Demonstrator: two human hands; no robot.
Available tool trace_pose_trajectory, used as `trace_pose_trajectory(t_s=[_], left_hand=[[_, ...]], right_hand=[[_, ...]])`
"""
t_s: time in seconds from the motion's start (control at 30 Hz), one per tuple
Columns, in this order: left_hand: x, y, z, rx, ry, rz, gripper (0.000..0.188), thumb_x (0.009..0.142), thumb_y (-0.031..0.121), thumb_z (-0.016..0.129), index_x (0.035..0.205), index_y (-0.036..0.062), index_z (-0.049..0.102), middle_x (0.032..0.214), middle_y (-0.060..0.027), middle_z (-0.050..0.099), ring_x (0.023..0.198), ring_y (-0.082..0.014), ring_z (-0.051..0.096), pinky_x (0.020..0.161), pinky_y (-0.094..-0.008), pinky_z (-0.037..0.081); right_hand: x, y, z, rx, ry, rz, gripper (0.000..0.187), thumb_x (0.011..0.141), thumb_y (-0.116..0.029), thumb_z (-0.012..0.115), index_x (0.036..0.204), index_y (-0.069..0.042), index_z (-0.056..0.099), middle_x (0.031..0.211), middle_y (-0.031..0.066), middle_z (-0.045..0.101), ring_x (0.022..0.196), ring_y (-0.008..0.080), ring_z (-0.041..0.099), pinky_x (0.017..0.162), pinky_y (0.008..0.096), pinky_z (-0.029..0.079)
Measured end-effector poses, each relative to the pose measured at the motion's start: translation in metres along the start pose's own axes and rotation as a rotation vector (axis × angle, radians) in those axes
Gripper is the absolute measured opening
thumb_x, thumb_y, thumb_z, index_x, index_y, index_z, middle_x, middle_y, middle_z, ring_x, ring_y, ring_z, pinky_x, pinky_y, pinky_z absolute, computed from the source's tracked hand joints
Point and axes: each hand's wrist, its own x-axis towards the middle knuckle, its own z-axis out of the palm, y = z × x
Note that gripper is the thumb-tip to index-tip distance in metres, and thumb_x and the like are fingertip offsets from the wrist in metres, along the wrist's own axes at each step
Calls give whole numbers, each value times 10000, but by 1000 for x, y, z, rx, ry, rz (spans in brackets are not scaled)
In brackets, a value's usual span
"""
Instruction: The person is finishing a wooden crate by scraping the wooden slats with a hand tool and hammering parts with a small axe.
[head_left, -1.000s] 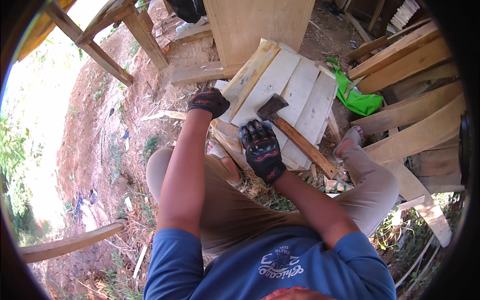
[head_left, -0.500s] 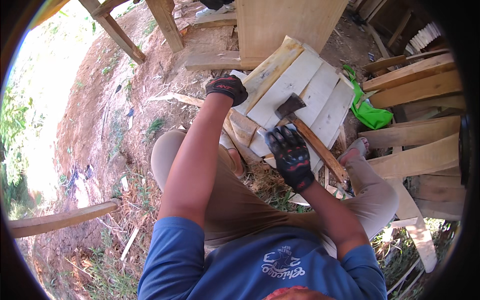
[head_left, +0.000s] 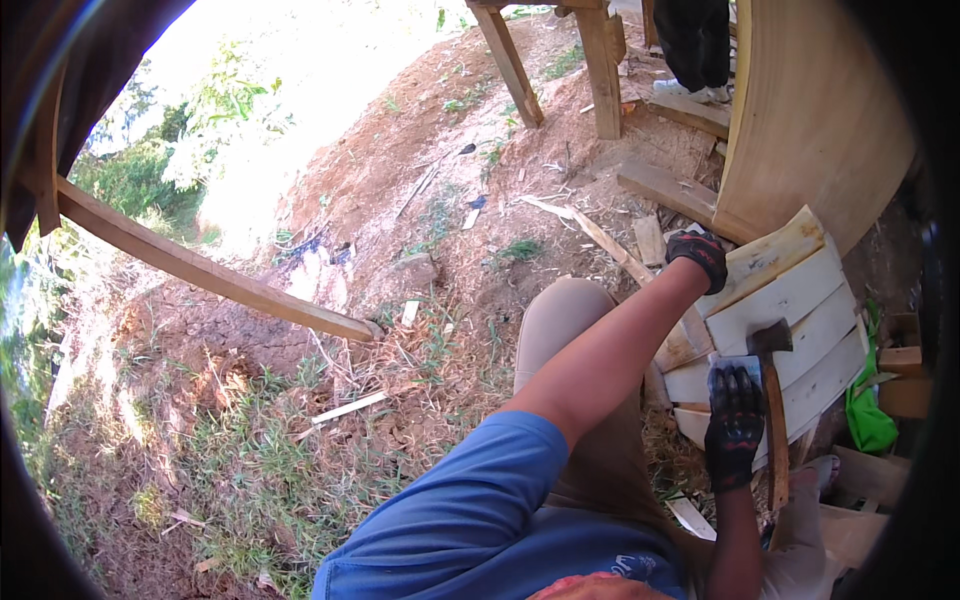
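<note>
A hatchet [head_left: 777, 425] with a dark head and wooden handle lies across several pale boards [head_left: 815, 327] set side by side in front of me. My right hand [head_left: 736, 425], in a black glove, lies next to its handle with fingers stretched forward. Those fingertips rest against a small whitish-blue piece [head_left: 733, 362] that I cannot identify. At the boards' far left corner my left hand [head_left: 702, 256], also gloved, is closed into a fist; anything inside it is hidden. A rough yellowish board [head_left: 765, 268] lies beside that fist.
A large wooden panel [head_left: 815, 120] stands beyond the boards. Bright green cloth or plastic [head_left: 868, 415] lies to their right, near stacked timber [head_left: 905, 385]. A long beam [head_left: 215, 262] crosses the left side. Another person's dark-trousered legs [head_left: 694, 45] show at the far side.
The view has swung left, so the boards, hatchet and both hands now appear farther right. The left hand remains closed by the boards' corner, and the right remains beside the hatchet.
</note>
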Motion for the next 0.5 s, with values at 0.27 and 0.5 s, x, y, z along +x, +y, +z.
trace_pose_trajectory(t_s=[0.27, 0.5], left_hand=[[24, 5, 6, -15, -1, -25, 382, 856, 225, 705, 1223, 177, 798, 1258, -65, 772, 1181, -285, 736, 848, -483, 621], [31, -1, 16, -42, 22, -86, 392, 863, 257, 757, 1246, 180, 785, 1319, -61, 750, 1226, -270, 717, 913, -466, 613]], right_hand=[[15, 23, 30, -33, 147, -17, 429, 958, -20, 561, 1371, -53, 675, 1394, 151, 681, 1356, 326, 609, 1184, 521, 431], [59, 24, 86, -113, 110, 4, 409, 967, -30, 558, 1360, -52, 671, 1395, 152, 684, 1339, 320, 622, 1166, 507, 448]])
